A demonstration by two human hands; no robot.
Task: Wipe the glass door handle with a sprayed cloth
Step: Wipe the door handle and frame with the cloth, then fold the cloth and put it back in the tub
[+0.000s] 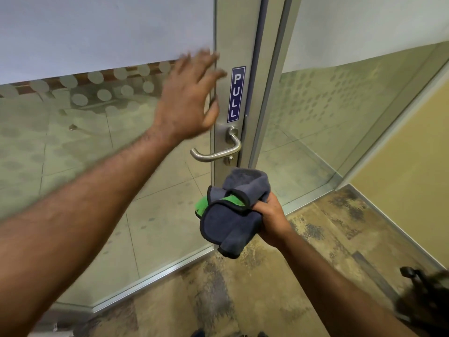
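1. Glass panels [73, 147] with frosted dots and a frosted upper band fill the left and far side.
2. A pale tiled floor [155, 215] shows through them.
3. Mottled brown carpet [243, 288] lies near.
4. A yellow wall [408, 166] stands right.

I see open air all around the lever handle [216, 152], so the way in from below and from the left is free. My left hand [187, 103] hangs spread just above it, blocking approach from above. The door frame [257, 93] closes off the right side.
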